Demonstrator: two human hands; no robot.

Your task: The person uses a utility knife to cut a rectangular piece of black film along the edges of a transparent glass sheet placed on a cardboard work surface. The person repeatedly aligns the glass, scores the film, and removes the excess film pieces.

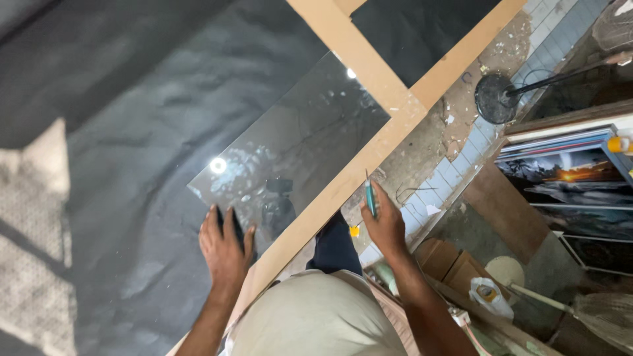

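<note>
Glass sheet (290,145): flat on the dark-covered worktop (145,165), against a wooden strip (359,165).
Left hand (226,247): fingers spread, pressing the glass's near edge.
Right hand (384,224): grip pinching a slim green tool (370,194), possibly a cutter.
Stacked framed pictures (567,168): right, cut off.

The left hand (225,249) hides the glass sheet's (290,151) near corner.

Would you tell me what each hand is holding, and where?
Right hand grips a slim green tool by its lower end; left hand lies flat on the glass sheet's near edge.
</note>
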